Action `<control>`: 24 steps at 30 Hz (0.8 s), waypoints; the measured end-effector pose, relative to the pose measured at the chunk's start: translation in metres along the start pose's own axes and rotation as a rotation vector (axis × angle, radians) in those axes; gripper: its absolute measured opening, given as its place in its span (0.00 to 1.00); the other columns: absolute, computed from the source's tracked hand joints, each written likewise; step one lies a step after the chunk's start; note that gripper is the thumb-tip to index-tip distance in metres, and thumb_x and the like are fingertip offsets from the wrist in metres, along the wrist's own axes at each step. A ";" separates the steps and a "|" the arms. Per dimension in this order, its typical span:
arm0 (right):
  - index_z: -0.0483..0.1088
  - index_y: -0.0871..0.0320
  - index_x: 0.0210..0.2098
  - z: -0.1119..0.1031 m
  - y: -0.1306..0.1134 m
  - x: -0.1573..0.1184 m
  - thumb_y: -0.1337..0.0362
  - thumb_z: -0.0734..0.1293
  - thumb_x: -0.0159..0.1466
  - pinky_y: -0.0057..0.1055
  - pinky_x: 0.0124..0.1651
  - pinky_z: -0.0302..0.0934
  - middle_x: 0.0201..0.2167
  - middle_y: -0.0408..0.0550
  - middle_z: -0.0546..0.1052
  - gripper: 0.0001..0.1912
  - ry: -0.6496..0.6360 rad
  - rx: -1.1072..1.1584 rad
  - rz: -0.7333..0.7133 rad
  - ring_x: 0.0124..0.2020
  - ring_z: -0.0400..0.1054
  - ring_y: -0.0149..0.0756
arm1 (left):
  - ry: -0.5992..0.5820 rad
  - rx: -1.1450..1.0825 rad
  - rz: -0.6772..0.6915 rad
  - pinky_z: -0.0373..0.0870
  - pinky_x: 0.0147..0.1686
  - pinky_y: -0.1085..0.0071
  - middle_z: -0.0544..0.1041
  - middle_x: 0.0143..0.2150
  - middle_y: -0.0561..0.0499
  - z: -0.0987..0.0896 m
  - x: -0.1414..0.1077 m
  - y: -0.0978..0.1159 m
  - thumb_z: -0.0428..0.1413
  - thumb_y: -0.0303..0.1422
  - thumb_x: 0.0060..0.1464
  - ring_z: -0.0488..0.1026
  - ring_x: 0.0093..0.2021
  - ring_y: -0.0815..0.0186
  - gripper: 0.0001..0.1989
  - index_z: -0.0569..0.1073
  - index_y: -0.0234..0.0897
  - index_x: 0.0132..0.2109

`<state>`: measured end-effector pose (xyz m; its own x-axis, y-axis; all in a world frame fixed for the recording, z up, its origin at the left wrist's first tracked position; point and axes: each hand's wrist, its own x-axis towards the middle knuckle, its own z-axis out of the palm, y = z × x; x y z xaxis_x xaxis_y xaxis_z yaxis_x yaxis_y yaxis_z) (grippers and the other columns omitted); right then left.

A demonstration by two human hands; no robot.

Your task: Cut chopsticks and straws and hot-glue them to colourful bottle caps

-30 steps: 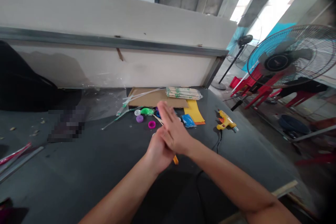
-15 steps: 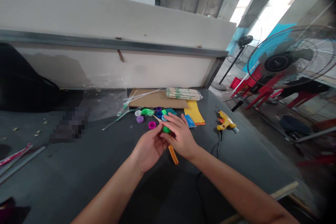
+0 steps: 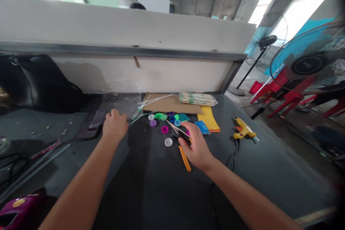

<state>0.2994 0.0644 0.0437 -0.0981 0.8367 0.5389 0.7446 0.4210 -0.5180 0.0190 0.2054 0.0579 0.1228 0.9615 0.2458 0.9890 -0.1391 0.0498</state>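
My left hand is raised over the left of the table beside a clear plastic bag, fingers curled closed. What it holds, if anything, is hidden. My right hand curves over orange-handled pliers, its thumb and fingers apart. One handle lies bare on the table, while the other is partly covered by that hand. Just left of the pliers is a white bottle cap. A magenta cap, a purple cap and thin wooden sticks lie beyond.
A yellow glue gun with a cord rests at the right. Cardboard, packed wooden sticks, yellow sheet and blue packet lie at the back. A black bag stands left; a fan stands right.
My hands have parted: the left moved left, while the right stays by the pliers. The green object between them is out of sight. The white cap now shows, and the view has shifted left.
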 end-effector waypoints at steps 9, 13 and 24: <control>0.58 0.57 0.58 0.000 0.005 -0.001 0.65 0.60 0.65 0.50 0.60 0.56 0.55 0.56 0.67 0.22 -0.006 0.019 -0.006 0.59 0.58 0.47 | -0.063 0.121 0.292 0.65 0.34 0.65 0.69 0.39 0.42 -0.010 -0.027 0.042 0.42 0.33 0.61 0.67 0.42 0.54 0.18 0.76 0.37 0.35; 0.58 0.56 0.58 -0.002 0.005 -0.002 0.65 0.60 0.64 0.50 0.59 0.56 0.55 0.56 0.67 0.22 -0.025 0.033 -0.007 0.58 0.59 0.47 | -0.125 0.056 0.440 0.65 0.37 0.66 0.70 0.41 0.43 -0.007 -0.046 0.059 0.42 0.33 0.61 0.67 0.45 0.56 0.16 0.75 0.39 0.37; 0.59 0.58 0.57 0.002 0.007 -0.002 0.67 0.60 0.64 0.47 0.58 0.57 0.54 0.57 0.68 0.21 -0.035 0.049 0.029 0.57 0.60 0.46 | 0.215 -0.120 0.578 0.64 0.44 0.65 0.72 0.42 0.46 0.004 -0.017 0.059 0.42 0.34 0.63 0.66 0.44 0.59 0.17 0.75 0.47 0.48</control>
<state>0.3035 0.0664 0.0381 -0.1010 0.8600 0.5001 0.7140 0.4127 -0.5656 0.0753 0.1817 0.0529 0.6034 0.6552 0.4545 0.7498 -0.6602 -0.0439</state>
